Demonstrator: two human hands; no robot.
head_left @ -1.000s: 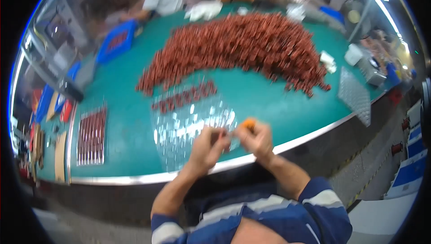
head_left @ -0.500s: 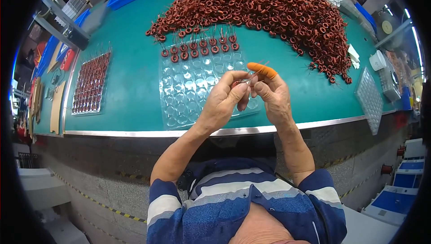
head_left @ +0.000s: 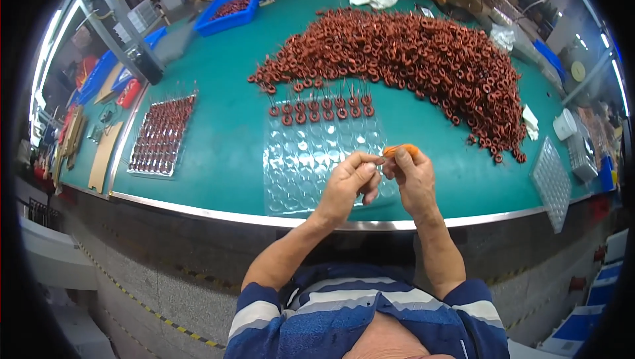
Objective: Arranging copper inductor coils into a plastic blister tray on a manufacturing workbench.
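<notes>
My left hand (head_left: 346, 186) is closed in a pinch over the near right part of a clear plastic tray (head_left: 291, 184). The wire-wound ring coil seen there half a second ago is now mostly hidden by its fingers. Close beside it, my right hand (head_left: 414, 180) is also closed, thumb pressed to a finger wearing an orange finger cot (head_left: 401, 150). What lies in that pinch is too small to make out. Two rows of red ring coils (head_left: 314, 112) fill the tray's far end, wire leads pointing away; its nearer round pockets hold none.
A big heap of red ring coils (head_left: 403, 51) curves across the back and right of the green table (head_left: 218, 160). Left stands a filled tray (head_left: 162, 135); behind it, a blue bin (head_left: 228, 12) of coils. An empty tray (head_left: 551, 184) and white cup (head_left: 564, 124) sit right. People work opposite.
The view has tilted up, so the table sits lower and people opposite appear. My hands have drawn slightly apart; the red ring that showed in the left fingers is now covered.
</notes>
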